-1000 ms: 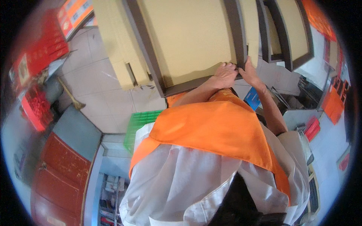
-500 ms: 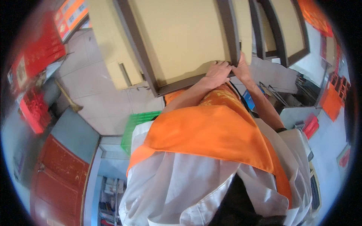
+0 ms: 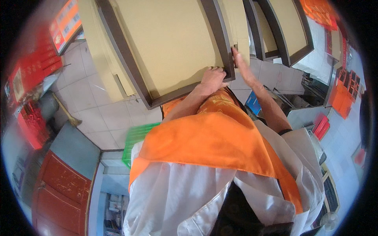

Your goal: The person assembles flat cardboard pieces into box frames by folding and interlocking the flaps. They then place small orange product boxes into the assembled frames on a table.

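A large cream cardboard tray (image 3: 169,47) with raised dark brown walls lies before me at waist height, slanting away. Cream flaps stick out past its left and right walls. My left hand (image 3: 214,78) bends over the near wall close to its right corner, the fingers curled down inside against the wall. Along the outer side of the right wall, my right hand (image 3: 243,67) is stretched out, fingers straight and slightly blurred at the right flap (image 3: 236,23). Its fingertips are by a slot in that flap. An orange apron (image 3: 204,141) covers my front below the tray.
Another brown-walled cream tray (image 3: 289,27) lies at the upper right. A green plastic crate (image 3: 136,137) stands left of me on the tiled floor, with a broom (image 3: 71,118) farther left. Red printed pieces (image 3: 35,70) are stacked at the far left, orange ones (image 3: 342,98) at the right.
The tray and both hands have shifted left in the view. My right hand has come away from the corner beside my left hand and straightened along the outer side of the wall.
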A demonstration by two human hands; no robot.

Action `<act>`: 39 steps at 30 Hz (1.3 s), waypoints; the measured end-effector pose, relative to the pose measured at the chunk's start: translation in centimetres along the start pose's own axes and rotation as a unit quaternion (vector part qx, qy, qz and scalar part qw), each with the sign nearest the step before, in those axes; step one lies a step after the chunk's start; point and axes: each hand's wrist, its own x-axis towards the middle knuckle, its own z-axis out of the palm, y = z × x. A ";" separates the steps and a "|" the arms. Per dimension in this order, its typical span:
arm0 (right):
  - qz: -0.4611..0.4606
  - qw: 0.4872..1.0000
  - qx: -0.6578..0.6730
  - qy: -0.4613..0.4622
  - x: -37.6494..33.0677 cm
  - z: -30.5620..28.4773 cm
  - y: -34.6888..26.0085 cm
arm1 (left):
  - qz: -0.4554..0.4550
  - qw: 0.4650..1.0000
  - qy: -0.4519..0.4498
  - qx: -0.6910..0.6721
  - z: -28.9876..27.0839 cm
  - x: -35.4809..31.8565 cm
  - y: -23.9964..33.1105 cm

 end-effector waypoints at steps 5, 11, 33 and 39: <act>-0.015 0.997 0.074 0.028 0.7 0.7 -1.1 | -0.014 1.000 0.022 -0.006 -0.4 -1.0 -0.6; -0.052 0.998 0.043 -0.006 2.3 2.3 0.2 | -0.041 0.995 0.077 -0.055 -2.9 -4.0 -2.1; -0.074 0.989 0.085 0.095 -1.6 1.7 2.4 | -0.262 0.639 0.421 -0.588 1.9 -20.6 -12.5; -0.104 0.993 0.045 0.023 -1.2 -0.4 1.2 | -0.241 0.612 0.405 -0.635 0.9 -22.6 -12.1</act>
